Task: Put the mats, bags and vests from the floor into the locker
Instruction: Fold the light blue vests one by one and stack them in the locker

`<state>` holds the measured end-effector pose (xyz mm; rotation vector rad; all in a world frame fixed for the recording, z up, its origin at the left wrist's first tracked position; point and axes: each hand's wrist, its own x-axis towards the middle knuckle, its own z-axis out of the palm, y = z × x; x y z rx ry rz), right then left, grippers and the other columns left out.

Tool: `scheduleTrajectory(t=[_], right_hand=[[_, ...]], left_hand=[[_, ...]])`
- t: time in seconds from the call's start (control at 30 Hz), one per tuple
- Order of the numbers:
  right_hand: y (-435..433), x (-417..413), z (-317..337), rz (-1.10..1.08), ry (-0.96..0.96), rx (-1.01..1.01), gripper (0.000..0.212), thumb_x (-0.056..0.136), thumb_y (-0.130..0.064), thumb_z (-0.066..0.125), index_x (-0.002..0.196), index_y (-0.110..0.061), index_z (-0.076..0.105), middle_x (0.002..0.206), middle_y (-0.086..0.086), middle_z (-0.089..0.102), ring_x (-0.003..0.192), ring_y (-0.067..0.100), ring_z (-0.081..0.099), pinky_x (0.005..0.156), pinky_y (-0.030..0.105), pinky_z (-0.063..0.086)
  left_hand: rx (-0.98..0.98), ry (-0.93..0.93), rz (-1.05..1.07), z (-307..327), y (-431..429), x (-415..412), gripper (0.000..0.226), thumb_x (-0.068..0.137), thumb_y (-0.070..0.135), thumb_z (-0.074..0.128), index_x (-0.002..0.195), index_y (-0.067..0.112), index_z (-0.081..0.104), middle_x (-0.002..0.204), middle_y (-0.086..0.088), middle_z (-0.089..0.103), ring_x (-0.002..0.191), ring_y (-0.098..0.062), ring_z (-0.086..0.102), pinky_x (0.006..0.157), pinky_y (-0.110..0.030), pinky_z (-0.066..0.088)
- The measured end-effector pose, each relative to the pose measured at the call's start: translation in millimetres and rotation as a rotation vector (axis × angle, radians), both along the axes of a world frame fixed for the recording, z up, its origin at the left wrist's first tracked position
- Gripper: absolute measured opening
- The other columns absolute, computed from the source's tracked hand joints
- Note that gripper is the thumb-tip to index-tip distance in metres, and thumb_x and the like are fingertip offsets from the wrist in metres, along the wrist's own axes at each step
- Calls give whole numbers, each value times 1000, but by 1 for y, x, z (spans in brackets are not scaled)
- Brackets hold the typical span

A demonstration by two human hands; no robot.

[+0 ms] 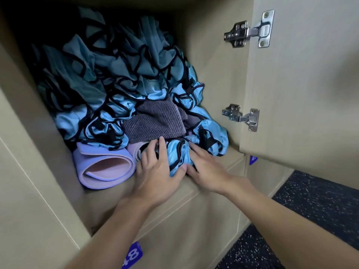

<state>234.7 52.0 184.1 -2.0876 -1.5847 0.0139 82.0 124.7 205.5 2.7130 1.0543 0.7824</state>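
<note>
A blue tag (pixel 132 254) marked 48 sits on the locker front below, between the two bare forearms. To the right lies dark speckled floor (pixel 314 206).

Both hands reach over the front lip of the locker (pixel 211 78) and meet on one bunched vest (pixel 177 155), blue with black trim, which lies at the near right of the locker floor, just inside the lip. The left hand (pixel 155 171) rests on the vest's left side, its fingers spread and fairly straight over the fabric and its thumb against the near fold. The right hand (pixel 206 168) lies flat on the vest's right side, fingers straight and close together, thumb tucked at the near edge beside the left thumb. Neither hand is plainly clenched around the cloth; they press it.

Left of the hands a rolled lilac mat (pixel 104 167) lies on the locker floor, its open end facing out. The end of a second mat (pixel 133 150) shows just behind the left fingers, mostly hidden.

Behind the hands a ribbed grey cloth (pixel 155 121) rests on top of the mats, wedged among the vests. Farther in, a heap of vests (pixel 108 74) fills the locker to its dark back.

On the right the door (pixel 303 94) stands open on an upper hinge (pixel 250 29) and a lower hinge (pixel 241 117), with a small blue tag (pixel 253 159) under its bottom edge.
</note>
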Motion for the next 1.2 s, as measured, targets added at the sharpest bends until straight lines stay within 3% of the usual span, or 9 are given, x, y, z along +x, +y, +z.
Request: scheduleTrajectory(t=[0.07,0.17,0.33,0.43,0.5,0.6,0.7,1.0,1.2], right_hand=[[-4,-4,0,-69,-20,49,60,94,-57,43,142,-21,43,155,1,19,142,22,24,116,42,23],[-13,-13,-1,-147,-113,19,78,80,-75,20,137,-29,45,150,-3,23,138,19,19,112,42,15],[-21,-11,-3,-3,-57,-93,75,95,-60,37,155,-26,7,163,-3,13,149,11,9,122,38,8],[-14,-14,6,60,28,-68,86,88,-69,36,154,-32,-5,162,-9,14,148,9,13,120,39,17],[-10,-15,11,61,109,-70,84,92,-64,39,154,-36,-10,163,-11,11,149,11,13,120,37,18],[-11,-15,13,67,245,8,63,100,-52,33,152,-48,-2,161,-15,17,146,11,22,115,30,23],[2,-13,8,68,132,13,48,104,-45,22,152,-44,16,161,-17,15,148,6,15,119,32,17],[14,-6,-1,28,62,68,50,101,-44,34,150,-40,27,160,-11,24,146,14,23,116,46,25],[-13,-29,6,-27,102,63,55,100,-46,41,149,-50,18,163,-10,9,148,17,9,120,48,11]], left_hand=[[-16,-41,-102,0,0,-6,98,74,74,21,156,30,-8,159,5,9,143,-21,16,116,-42,21],[-31,-35,-221,2,1,-10,76,79,70,21,151,54,0,159,14,11,146,-13,14,118,-45,23],[-59,73,-107,2,-1,-8,83,80,71,-4,148,43,33,162,17,-1,147,-8,3,118,-44,13],[-38,92,-22,-2,7,-3,56,97,56,11,143,41,39,162,9,0,147,-18,8,116,-47,17],[-14,88,12,-7,14,0,47,102,48,26,149,49,24,161,6,2,145,-22,12,113,-46,18],[-29,37,-8,-12,19,3,57,101,43,41,150,52,12,159,9,8,143,-20,15,111,-45,19],[-29,-35,-11,-12,23,6,64,97,40,53,150,45,17,155,16,20,141,-15,23,109,-43,24],[-7,-24,-4,-7,25,2,70,92,42,60,153,31,28,159,10,22,144,-18,24,111,-44,30],[35,-12,13,0,9,-8,72,89,49,60,153,36,29,163,2,15,145,-26,22,112,-48,29]])
